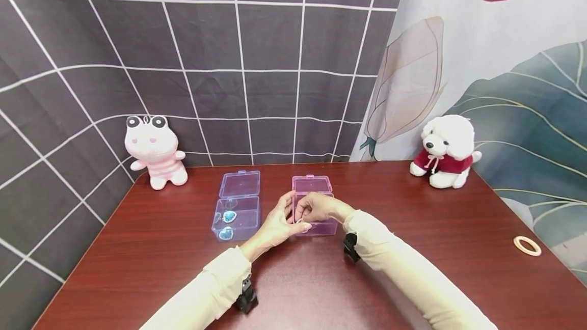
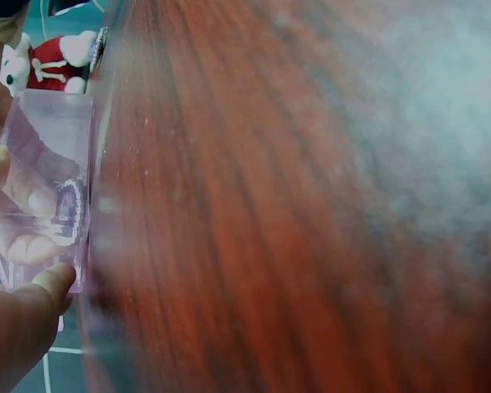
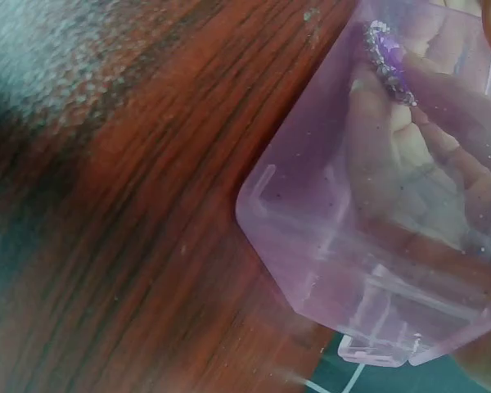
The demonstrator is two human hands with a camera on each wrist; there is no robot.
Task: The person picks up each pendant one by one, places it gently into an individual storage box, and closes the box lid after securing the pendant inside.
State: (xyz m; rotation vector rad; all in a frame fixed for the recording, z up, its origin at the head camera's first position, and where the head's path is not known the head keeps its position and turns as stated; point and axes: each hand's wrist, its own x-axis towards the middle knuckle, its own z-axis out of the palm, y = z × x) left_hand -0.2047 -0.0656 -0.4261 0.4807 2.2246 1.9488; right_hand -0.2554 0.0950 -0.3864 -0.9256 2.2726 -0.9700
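A person's right hand (image 1: 316, 207) pinches a purple, silver-edged gem (image 3: 389, 61) inside an open pink plastic box (image 1: 327, 228) on a red-brown table (image 1: 302, 279), while the left hand (image 1: 276, 225) grips the box's left side, beside a blue box (image 1: 250, 219) holding blue heart-shaped gems (image 1: 229, 216).

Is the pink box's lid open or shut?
Open: in the head view, the lid of the pink box lies back behind its body, and the right hand reaches inside.
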